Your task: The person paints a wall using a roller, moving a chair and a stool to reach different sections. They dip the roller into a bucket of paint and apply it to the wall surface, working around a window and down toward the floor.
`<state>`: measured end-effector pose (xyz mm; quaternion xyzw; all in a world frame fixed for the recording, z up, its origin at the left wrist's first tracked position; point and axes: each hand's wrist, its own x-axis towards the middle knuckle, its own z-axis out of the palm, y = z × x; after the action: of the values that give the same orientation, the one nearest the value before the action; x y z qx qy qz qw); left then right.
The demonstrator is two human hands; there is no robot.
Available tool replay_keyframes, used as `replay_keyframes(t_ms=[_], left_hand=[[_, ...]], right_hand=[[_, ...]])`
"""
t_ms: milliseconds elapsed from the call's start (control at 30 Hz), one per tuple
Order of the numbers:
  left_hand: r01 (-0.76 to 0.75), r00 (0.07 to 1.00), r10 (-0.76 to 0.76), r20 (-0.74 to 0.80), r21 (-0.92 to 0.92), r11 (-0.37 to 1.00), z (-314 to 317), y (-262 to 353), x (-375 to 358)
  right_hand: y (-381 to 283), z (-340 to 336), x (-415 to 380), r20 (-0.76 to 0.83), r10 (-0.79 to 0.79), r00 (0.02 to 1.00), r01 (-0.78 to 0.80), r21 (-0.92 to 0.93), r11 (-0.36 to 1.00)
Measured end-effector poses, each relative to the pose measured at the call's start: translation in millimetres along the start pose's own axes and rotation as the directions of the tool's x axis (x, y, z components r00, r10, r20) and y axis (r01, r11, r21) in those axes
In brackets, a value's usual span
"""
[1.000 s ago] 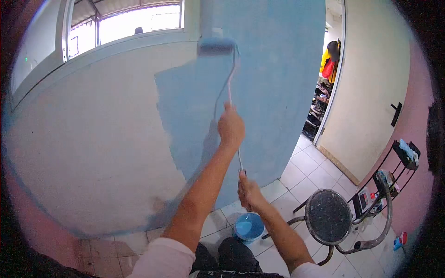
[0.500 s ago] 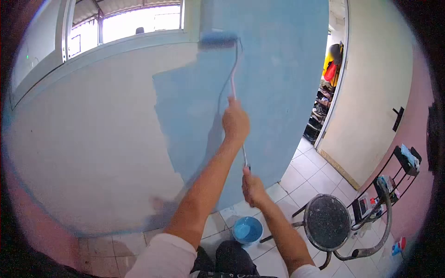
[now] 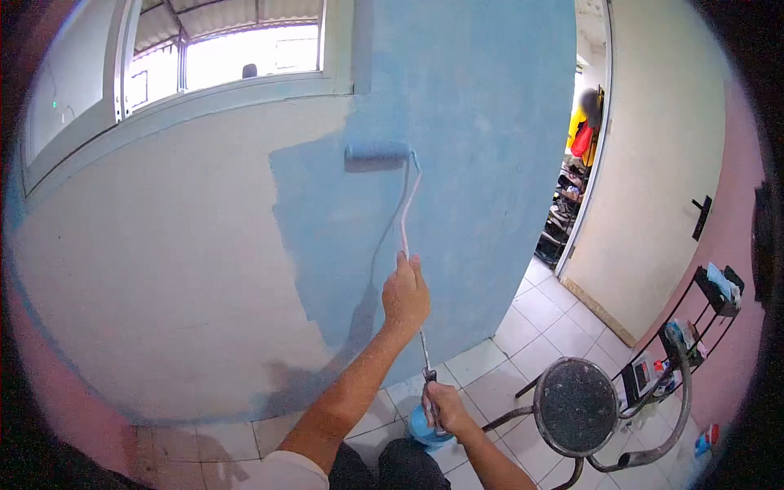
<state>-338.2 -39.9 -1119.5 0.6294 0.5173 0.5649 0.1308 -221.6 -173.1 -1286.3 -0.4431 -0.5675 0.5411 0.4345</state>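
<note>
A paint roller (image 3: 377, 153) with a blue-coated sleeve lies against the blue painted part of the wall (image 3: 482, 163), below the window corner. My left hand (image 3: 406, 291) is wrapped round the upper part of its long thin handle. Lower down, my right hand (image 3: 443, 408) grips the dark end of the same handle. Just behind the right hand, a bucket of blue paint (image 3: 422, 429) stands on the tiled floor, partly hidden by that hand. To the left of the roller, the bare off-white wall (image 3: 163, 278) meets the blue along an uneven edge.
A round black stool (image 3: 576, 407) with metal legs stands right of the bucket. Behind it, a black shelf rack (image 3: 686, 347) holds small items near the pink wall. An off-white door (image 3: 653, 163) stands by a doorway with shoes. A window (image 3: 229, 53) is at upper left.
The roller has moved down the wall from beside the window corner. Both hands have come down with the handle, and my right hand now covers part of the bucket.
</note>
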Motion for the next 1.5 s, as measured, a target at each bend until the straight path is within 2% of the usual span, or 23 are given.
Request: replay_keyframes(t_ms=[67, 167, 233, 367, 433, 467, 533, 567, 633, 667, 733, 767, 867, 933, 1000, 1067, 1100, 1167, 1267, 1300, 1367, 1433, 1500], left_hand=[[-0.051, 0.998, 0.050, -0.031, -0.025, 0.998, 1.8, 7.0, 13.8], [-0.098, 0.993, 0.092, -0.072, -0.076, 0.992, -4.6, 48.1, 68.8], [-0.219, 0.954, 0.218, -0.205, 0.016, 0.976, -5.8, 65.8, 98.9], [-0.144, 0.981, 0.140, -0.135, -0.018, 0.989, -15.3, 62.4, 84.9], [-0.052, 0.996, 0.047, -0.074, -0.064, 0.997, -29.3, 38.6, 32.5], [0.010, 0.998, -0.014, -0.065, -0.061, 0.998, -37.1, 27.6, 7.0], [-0.160, 0.951, 0.126, -0.281, -0.102, 0.982, -31.2, -26.0, -26.9], [-0.061, 0.975, 0.039, -0.219, -0.094, 0.994, -39.1, -22.1, -22.3], [0.152, 0.985, -0.155, -0.074, -0.054, 0.987, -59.2, -10.2, -21.8], [0.118, 0.988, -0.123, -0.089, -0.057, 0.991, -62.9, -1.4, -10.1], [0.040, 0.991, -0.046, -0.127, -0.046, 0.998, -70.9, 16.7, 28.8], [-0.005, 0.990, 0.002, -0.141, -0.023, 1.000, -75.7, 20.6, 43.5], [-0.033, 0.984, 0.039, -0.174, 0.038, 0.999, -92.5, 21.2, 69.2], [-0.026, 0.988, 0.035, -0.153, 0.065, 0.998, -102.7, 26.5, 54.6], [-0.016, 0.991, 0.033, -0.126, 0.133, 0.991, -99.8, 15.9, 30.7], [0.027, 0.994, -0.008, -0.110, 0.172, 0.985, -86.2, -7.9, 9.8], [0.061, 0.995, -0.046, -0.088, 0.175, 0.983, -84.5, -17.4, -1.3], [0.022, 0.996, -0.008, -0.088, 0.166, 0.986, -81.4, -35.6, -20.1], [-0.021, 0.991, 0.041, -0.128, 0.150, 0.988, -74.1, -36.2, -8.6], [-0.025, 0.989, 0.047, -0.139, 0.157, 0.987, -74.9, -32.5, -1.2], [-0.061, 0.982, 0.086, -0.167, 0.148, 0.987, -82.3, -9.4, 32.7], [-0.061, 0.981, 0.083, -0.175, 0.125, 0.990, -84.4, -0.4, 41.6], [-0.033, 0.986, 0.048, -0.159, 0.093, 0.995, -83.4, 0.7, 40.3]], right_hand=[[-9.5, -1.8, 11.7, 0.029, -0.025, 0.999, 0.023, 0.071, 0.997], [-84.5, -7.0, 40.7, -0.004, -0.007, 1.000, 0.008, 0.087, 0.996], [-112.2, -11.8, 62.3, 0.004, -0.159, 0.987, 0.159, 0.026, 0.987], [-100.2, -2.1, 57.0, 0.024, -0.149, 0.989, 0.147, 0.075, 0.986], [-55.6, 10.8, 23.9, 0.045, 0.014, 0.999, -0.019, 0.107, 0.994], [-38.5, 19.3, 5.9, 0.038, 0.028, 0.999, -0.029, 0.027, 0.999], [-19.4, 35.5, -23.1, 0.078, 0.094, 0.993, -0.087, -0.093, 0.992], [-15.2, 40.7, -27.4, 0.121, 0.158, 0.980, -0.142, -0.132, 0.981], [-19.8, 47.5, -12.1, 0.128, 0.094, 0.987, -0.070, -0.183, 0.981], [-26.9, 48.6, -4.2, 0.128, 0.072, 0.989, -0.043, -0.216, 0.976], [-57.9, 50.0, 24.0, 0.111, -0.111, 0.988, 0.137, -0.263, 0.955], [-71.3, 55.2, 33.0, 0.095, -0.053, 0.994, 0.067, -0.145, 0.987], [-81.1, 78.5, 56.6, 0.044, -0.143, 0.989, 0.147, -0.132, 0.980], [-65.6, 91.7, 54.3, 0.060, -0.322, 0.945, 0.327, -0.201, 0.923], [-31.8, 98.3, 45.4, 0.079, -0.306, 0.949, 0.314, -0.143, 0.938], [11.2, 94.4, 38.6, 0.137, -0.100, 0.985, 0.099, 0.014, 0.995], [22.4, 96.6, 29.7, 0.118, -0.065, 0.991, 0.064, 0.008, 0.998], [33.9, 98.7, 19.6, 0.071, -0.004, 0.997, 0.004, -0.002, 1.000], [18.5, 97.6, 22.9, 0.075, 0.186, 0.980, -0.183, -0.034, 0.982], [62.8, 90.0, 52.6, 0.030, -0.027, 0.999, 0.036, -0.332, 0.943], [6.2, 83.5, 66.1, 0.111, -0.266, 0.958, 0.288, -0.314, 0.905], [-27.7, 83.6, 63.3, 0.117, -0.298, 0.947, 0.319, -0.252, 0.914], [-42.8, 86.2, 59.4, 0.062, -0.129, 0.990, 0.137, -0.145, 0.980]])
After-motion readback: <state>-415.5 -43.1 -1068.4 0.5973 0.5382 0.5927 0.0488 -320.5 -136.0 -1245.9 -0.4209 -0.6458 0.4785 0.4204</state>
